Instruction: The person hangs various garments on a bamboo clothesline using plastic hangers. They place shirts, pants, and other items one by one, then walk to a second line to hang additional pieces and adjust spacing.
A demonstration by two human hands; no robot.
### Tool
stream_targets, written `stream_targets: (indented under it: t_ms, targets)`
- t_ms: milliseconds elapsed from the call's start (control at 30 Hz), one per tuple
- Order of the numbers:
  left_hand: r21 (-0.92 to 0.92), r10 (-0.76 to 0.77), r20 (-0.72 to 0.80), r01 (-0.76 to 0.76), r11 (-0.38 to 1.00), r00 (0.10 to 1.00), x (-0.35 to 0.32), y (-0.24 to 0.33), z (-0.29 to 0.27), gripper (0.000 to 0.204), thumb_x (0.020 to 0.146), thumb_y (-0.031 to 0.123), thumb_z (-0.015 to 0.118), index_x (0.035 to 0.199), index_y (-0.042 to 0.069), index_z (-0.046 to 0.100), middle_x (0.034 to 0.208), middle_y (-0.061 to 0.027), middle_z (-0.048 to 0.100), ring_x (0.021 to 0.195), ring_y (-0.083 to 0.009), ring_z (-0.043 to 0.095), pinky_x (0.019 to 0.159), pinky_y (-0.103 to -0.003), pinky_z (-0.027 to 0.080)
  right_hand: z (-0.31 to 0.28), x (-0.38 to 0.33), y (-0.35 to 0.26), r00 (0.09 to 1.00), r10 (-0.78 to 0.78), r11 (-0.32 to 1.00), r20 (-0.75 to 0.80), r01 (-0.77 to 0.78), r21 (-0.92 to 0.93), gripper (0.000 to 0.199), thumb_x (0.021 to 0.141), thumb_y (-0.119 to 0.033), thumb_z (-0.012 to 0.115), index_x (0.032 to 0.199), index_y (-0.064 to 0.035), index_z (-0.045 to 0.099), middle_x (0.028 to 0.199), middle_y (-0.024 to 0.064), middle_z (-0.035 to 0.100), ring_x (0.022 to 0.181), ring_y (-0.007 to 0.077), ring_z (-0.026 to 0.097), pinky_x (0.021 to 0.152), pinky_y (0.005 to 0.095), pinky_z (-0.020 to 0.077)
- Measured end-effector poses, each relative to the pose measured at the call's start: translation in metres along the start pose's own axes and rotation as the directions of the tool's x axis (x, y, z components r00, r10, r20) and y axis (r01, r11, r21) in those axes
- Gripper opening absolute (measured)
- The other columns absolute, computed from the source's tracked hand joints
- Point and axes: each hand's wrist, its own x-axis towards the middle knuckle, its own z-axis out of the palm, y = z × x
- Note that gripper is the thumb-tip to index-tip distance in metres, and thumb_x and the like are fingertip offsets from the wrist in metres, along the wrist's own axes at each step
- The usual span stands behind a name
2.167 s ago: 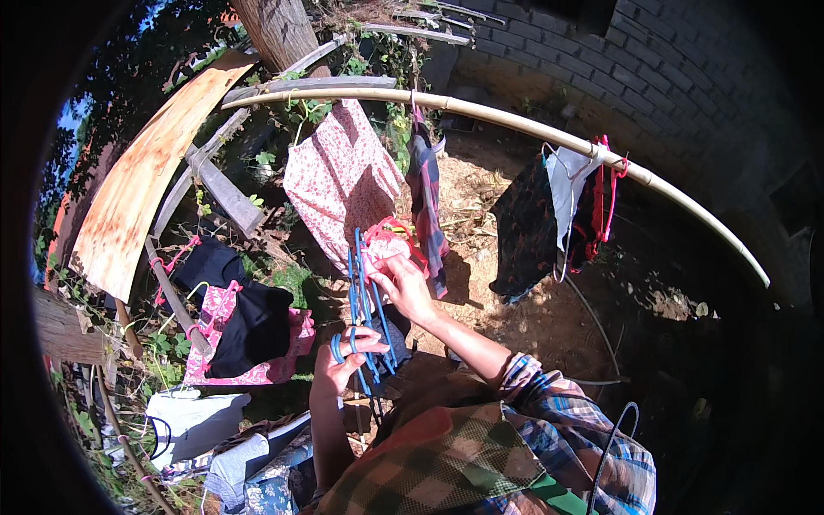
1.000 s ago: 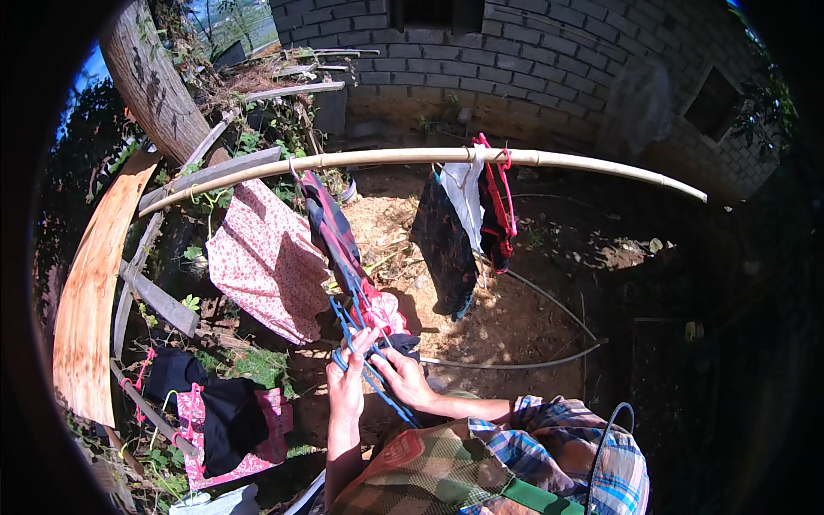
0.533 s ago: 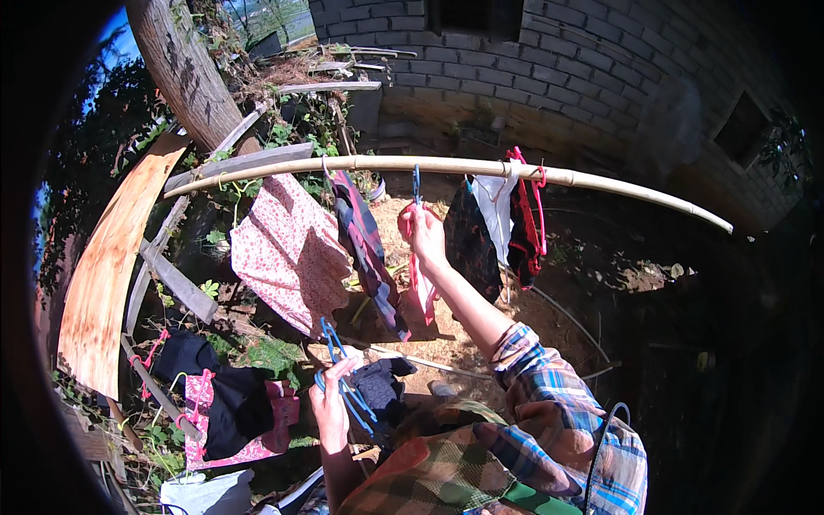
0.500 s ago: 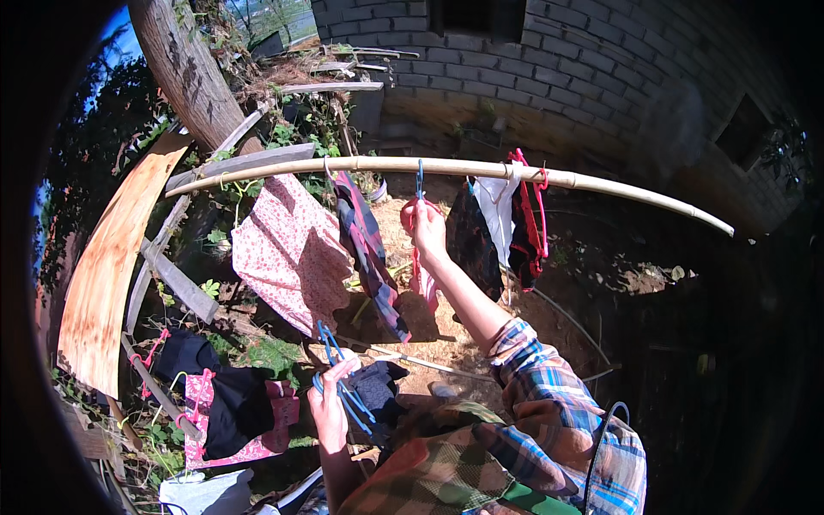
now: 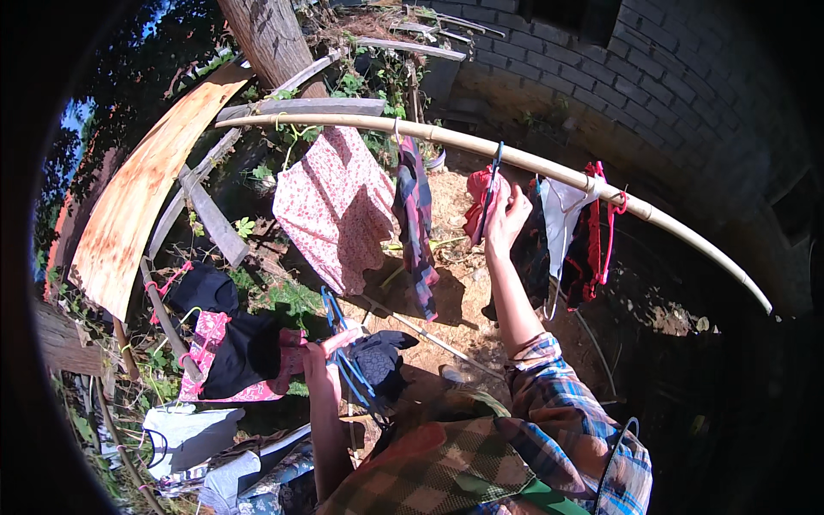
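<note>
My right hand (image 5: 507, 221) is raised just below the bamboo pole (image 5: 534, 161), its fingers closed at the side of a blue clothes hanger (image 5: 491, 190) hooked over it. A bunched pink-red garment (image 5: 476, 204) hangs from that hanger. Lower down, my left hand (image 5: 333, 345) grips several blue hangers (image 5: 354, 378). Beside these hangers is a dark garment (image 5: 382, 359); whether it hangs from them I cannot tell. Left of my right hand, a pink floral cloth (image 5: 335, 215) and a dark plaid cloth (image 5: 415, 232) hang from the pole. To its right hangs a white garment (image 5: 562, 219).
Red-pink hangers (image 5: 611, 227) hold dark and red clothes farther right. At the lower left, black clothes (image 5: 240, 348) and a grey-white cloth (image 5: 193, 433) hang on a lower pole. A wooden board (image 5: 146, 197), a tree trunk (image 5: 273, 39) and a block wall (image 5: 661, 86) stand around.
The view has shifted, so the pole and clothes sit farther right and tilt more. My right hand has turned beside the hanger, and the pink-red garment is bunched higher. My left hand keeps the blue hangers.
</note>
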Motion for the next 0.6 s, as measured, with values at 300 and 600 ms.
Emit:
stream_targets:
  t_ms: [300, 600]
  targets:
    - [0.105, -0.122, 0.022, 0.119, 0.987, 0.992, 0.028, 0.006, 0.014, 0.076, 0.096, 0.049, 0.014, 0.111, -0.014, 0.053, 0.111, -0.0219, 0.059, 0.109, -0.0263, 0.054, 0.101, -0.034, 0.032, -0.062, -0.174, -0.112, -0.023, -0.182, 0.949, 0.983, -0.268, 0.169, 0.029, 0.084, -0.03, 0.063, 0.097, -0.0045, 0.064, 0.081, 0.0107, 0.056, 0.074, 0.0244, 0.057, 0.066, 0.0338, 0.0445]
    - [-0.089, -0.141, -0.206, 0.125, 0.988, 0.968, 0.079, -0.031, -0.029, 0.07, 0.095, 0.051, 0.023, 0.109, -0.012, 0.051, 0.104, -0.0175, 0.057, 0.101, -0.0231, 0.054, 0.095, -0.033, 0.036, -0.025, -0.183, -0.127, 0.092, 0.092, 0.856, 0.991, -0.517, -0.031, 0.02, 0.094, -0.023, 0.049, 0.09, -0.0035, 0.052, 0.064, 0.0005, 0.05, 0.057, 0.0068, 0.044, 0.052, 0.0265, 0.0377]
